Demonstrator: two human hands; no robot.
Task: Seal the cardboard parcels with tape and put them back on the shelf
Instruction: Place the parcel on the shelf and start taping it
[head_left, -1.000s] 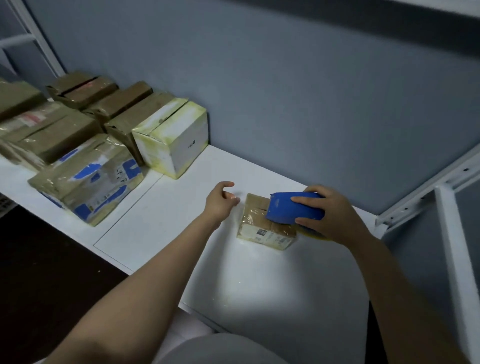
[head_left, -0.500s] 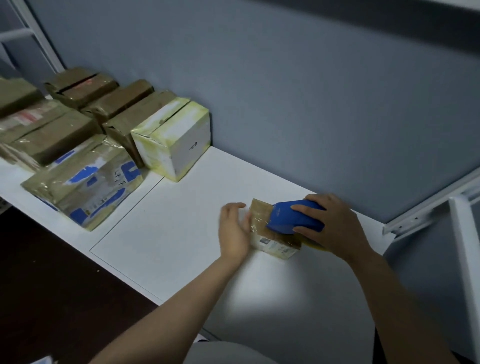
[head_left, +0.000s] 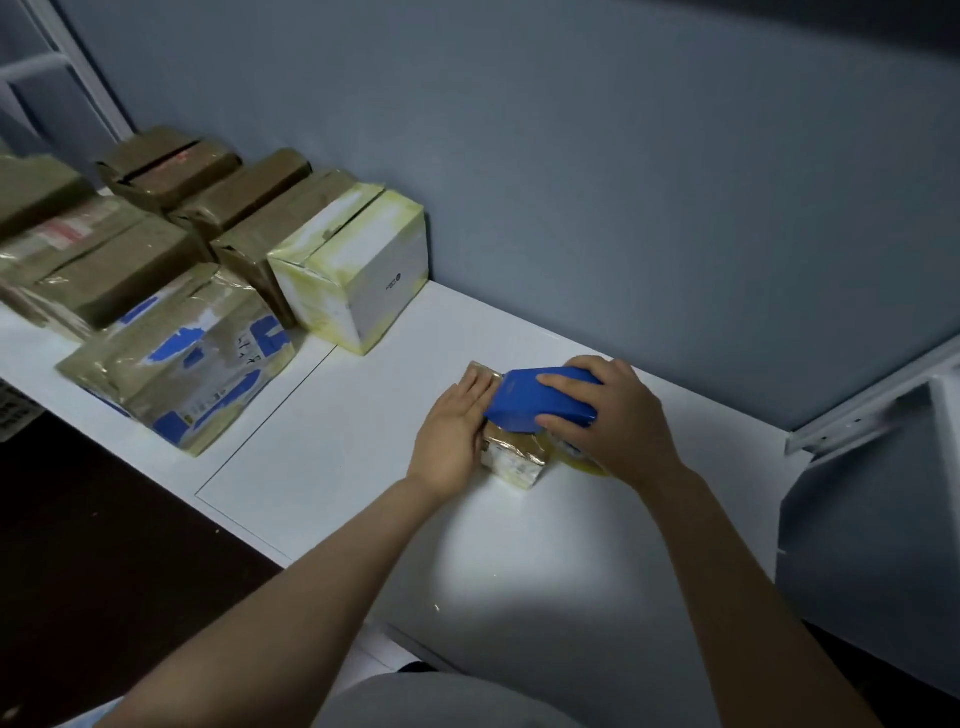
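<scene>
Fingers of the left hand lie straight and close together, flat against the left side and top edge of the small parcel, steadying it and holding nothing. The right hand has its fingers and thumb curled round the blue tape dispenser, which rests on top of the parcel with its front edge meeting the left fingertips; a yellowish tape roll shows under the palm. The parcel sits on the white shelf, towards its right end and nearer the back wall than the front edge. Well apart, at the left end, stand a white box with yellow tape, a blue-marked parcel near the front edge, and several brown parcels behind it. By my reading the step in hand is laying a strip across the small parcel's top. The next move calls for drawing the dispenser along the seam while the left hand braces the box against sliding, then tearing the tape off. Whether tape already sticks to the top cannot be told, since the dispenser covers it.
</scene>
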